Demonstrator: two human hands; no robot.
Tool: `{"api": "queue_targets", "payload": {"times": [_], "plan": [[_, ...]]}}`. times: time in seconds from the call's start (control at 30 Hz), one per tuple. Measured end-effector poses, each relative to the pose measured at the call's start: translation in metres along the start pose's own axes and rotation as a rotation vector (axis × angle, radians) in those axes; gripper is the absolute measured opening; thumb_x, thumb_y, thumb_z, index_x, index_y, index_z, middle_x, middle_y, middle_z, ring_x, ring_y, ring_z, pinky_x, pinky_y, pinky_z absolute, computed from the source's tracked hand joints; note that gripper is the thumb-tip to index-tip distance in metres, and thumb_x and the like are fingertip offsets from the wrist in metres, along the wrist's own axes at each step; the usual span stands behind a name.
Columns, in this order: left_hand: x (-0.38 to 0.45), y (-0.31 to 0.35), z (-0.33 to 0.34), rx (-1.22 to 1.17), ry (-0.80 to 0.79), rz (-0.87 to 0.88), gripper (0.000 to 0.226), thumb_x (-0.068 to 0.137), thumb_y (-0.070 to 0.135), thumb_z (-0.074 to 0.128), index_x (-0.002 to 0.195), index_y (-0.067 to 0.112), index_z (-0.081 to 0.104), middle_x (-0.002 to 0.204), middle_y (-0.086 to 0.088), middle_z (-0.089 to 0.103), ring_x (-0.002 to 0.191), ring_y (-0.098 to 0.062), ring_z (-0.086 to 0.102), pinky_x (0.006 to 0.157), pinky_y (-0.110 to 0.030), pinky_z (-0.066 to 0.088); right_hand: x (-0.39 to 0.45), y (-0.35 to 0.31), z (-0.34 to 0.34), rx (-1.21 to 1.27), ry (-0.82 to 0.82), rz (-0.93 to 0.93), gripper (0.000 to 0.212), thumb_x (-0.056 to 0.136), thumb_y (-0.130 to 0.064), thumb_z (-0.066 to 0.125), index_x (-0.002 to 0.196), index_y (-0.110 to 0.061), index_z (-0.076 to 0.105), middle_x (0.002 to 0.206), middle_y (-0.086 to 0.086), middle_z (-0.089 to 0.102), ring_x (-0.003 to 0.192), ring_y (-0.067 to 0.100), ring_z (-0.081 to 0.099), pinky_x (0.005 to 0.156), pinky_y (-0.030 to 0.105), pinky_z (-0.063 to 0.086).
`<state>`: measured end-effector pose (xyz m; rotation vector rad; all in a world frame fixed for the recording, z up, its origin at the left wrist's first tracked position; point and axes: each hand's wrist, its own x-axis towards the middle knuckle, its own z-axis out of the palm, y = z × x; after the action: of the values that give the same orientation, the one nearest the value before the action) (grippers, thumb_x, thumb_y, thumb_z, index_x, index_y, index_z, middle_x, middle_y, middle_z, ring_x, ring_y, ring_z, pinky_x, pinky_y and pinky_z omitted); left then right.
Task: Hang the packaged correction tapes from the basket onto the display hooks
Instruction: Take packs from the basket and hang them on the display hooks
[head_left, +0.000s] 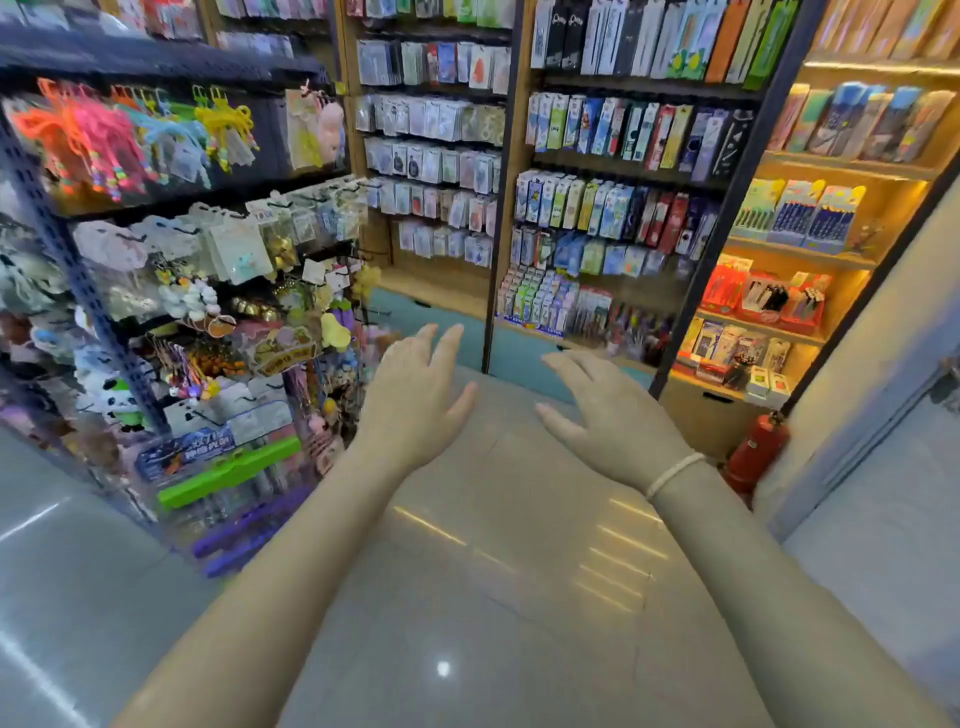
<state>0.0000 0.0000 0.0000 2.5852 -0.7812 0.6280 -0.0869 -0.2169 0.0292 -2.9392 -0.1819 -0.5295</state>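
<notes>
fingers: both sets are spread loose and straight, nothing in them. The left hand (415, 395) and right hand (613, 415) just hang out in front over the tiled floor (493, 597), touching nothing at all.

correction tapes: honestly can't pick them out. No basket anywhere in view, so the packs to hang aren't visible right now.

display hooks: the wall display (613, 208) straight ahead is packed with hanging blister-type stationery packs, too small and blurry to say which are correction tape. Another rack (208, 260) on the left holds keychains and plush charms.

handling guess: carded packs like these should be light, a bit stiff on the backing card, with a slick plastic front. I'd pinch the card near the top by the hang hole so it lines up with the hook, not squeeze the bubble.

progress guess: looks like nothing's picked up yet, the basket needs finding first.

other stuff: a red fire extinguisher (756, 452) sits low by the right-hand shelves, and there's a white bracelet (675, 474) on the right wrist.
</notes>
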Motion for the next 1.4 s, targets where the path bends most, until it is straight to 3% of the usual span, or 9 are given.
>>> {"api": "queue_targets", "payload": {"times": [0.1,0.17,0.3,0.53,0.67,0.87,1.07,1.17,1.4], "plan": [[-0.021,-0.013,0.055,-0.104,-0.212,-0.032,0.068,0.092,0.051,0.042,0.137,0.003,0.058,0.13,-0.022,0.061,0.114,-0.042,0.062,0.094,-0.047,0.053,-0.018,0.016,0.056,-0.026,-0.19,0.045,0.055,0.101,-0.042,0.05,0.151,-0.019,0.041,0.146,0.006,0.048,0.131,0.027,0.047,0.105,0.037,0.038],[-0.045,-0.012,0.101,-0.207,-0.309,-0.053,0.066,0.09,0.051,0.043,0.132,0.004,0.062,0.124,-0.019,0.065,0.11,-0.041,0.065,0.091,-0.046,0.055,-0.041,0.033,0.098,0.029,-0.227,0.085,0.048,0.098,-0.036,0.052,0.142,-0.017,0.053,0.135,0.01,0.059,0.12,0.032,0.058,0.098,0.041,0.046],[-0.045,0.006,0.173,-0.29,-0.435,-0.031,0.06,0.093,0.052,0.043,0.135,0.012,0.06,0.132,-0.008,0.063,0.117,-0.032,0.062,0.092,-0.045,0.055,-0.066,0.08,0.162,0.152,-0.188,0.154,0.046,0.092,-0.037,0.046,0.123,-0.009,0.066,0.114,0.011,0.068,0.104,0.032,0.066,0.086,0.043,0.055],[0.059,0.032,0.265,-0.245,-0.557,-0.094,0.059,0.095,0.047,0.044,0.139,0.01,0.058,0.135,-0.01,0.061,0.11,-0.034,0.065,0.083,-0.042,0.053,-0.015,0.188,0.217,0.248,-0.32,0.345,0.054,0.096,-0.043,0.039,0.129,-0.008,0.062,0.123,0.013,0.065,0.111,0.031,0.062,0.09,0.043,0.05],[0.121,0.037,0.3,-0.228,-0.603,-0.169,0.061,0.094,0.05,0.041,0.137,0.01,0.059,0.135,-0.01,0.062,0.108,-0.034,0.066,0.081,-0.041,0.053,0.052,0.25,0.223,0.251,-0.321,0.358,0.053,0.095,-0.043,0.039,0.126,-0.007,0.063,0.12,0.013,0.066,0.109,0.031,0.063,0.088,0.042,0.051],[0.201,-0.007,0.363,-0.248,-0.576,-0.324,0.061,0.094,0.05,0.042,0.135,0.009,0.06,0.133,-0.011,0.062,0.11,-0.034,0.065,0.081,-0.041,0.052,0.169,0.328,0.25,0.26,-0.314,0.344,0.05,0.096,-0.041,0.042,0.127,-0.008,0.062,0.12,0.012,0.066,0.108,0.031,0.062,0.088,0.042,0.052],[0.307,-0.086,0.443,-0.279,-0.459,-0.444,0.045,0.098,0.029,0.067,0.137,0.008,0.059,0.135,-0.012,0.059,0.117,-0.032,0.061,0.086,-0.037,0.047,0.319,0.399,0.316,0.206,-0.368,0.285,0.048,0.097,-0.044,0.041,0.119,-0.01,0.066,0.112,0.01,0.066,0.103,0.029,0.062,0.081,0.039,0.052],[0.379,-0.129,0.473,-0.311,-0.475,-0.469,0.055,0.096,0.046,0.053,0.137,0.01,0.059,0.135,-0.01,0.059,0.115,-0.031,0.062,0.083,-0.036,0.047,0.407,0.422,0.33,0.175,-0.4,0.254,0.043,0.099,-0.043,0.045,0.126,-0.013,0.063,0.12,0.008,0.063,0.107,0.025,0.06,0.085,0.04,0.053],[0.561,-0.21,0.519,-0.364,-0.401,-0.474,0.062,0.093,0.053,0.044,0.135,0.01,0.059,0.131,-0.01,0.06,0.106,-0.031,0.065,0.087,-0.043,0.053,0.575,0.472,0.362,0.214,-0.384,0.248,0.04,0.103,-0.041,0.047,0.132,-0.016,0.06,0.123,0.002,0.061,0.11,0.018,0.057,0.086,0.027,0.041]]}}
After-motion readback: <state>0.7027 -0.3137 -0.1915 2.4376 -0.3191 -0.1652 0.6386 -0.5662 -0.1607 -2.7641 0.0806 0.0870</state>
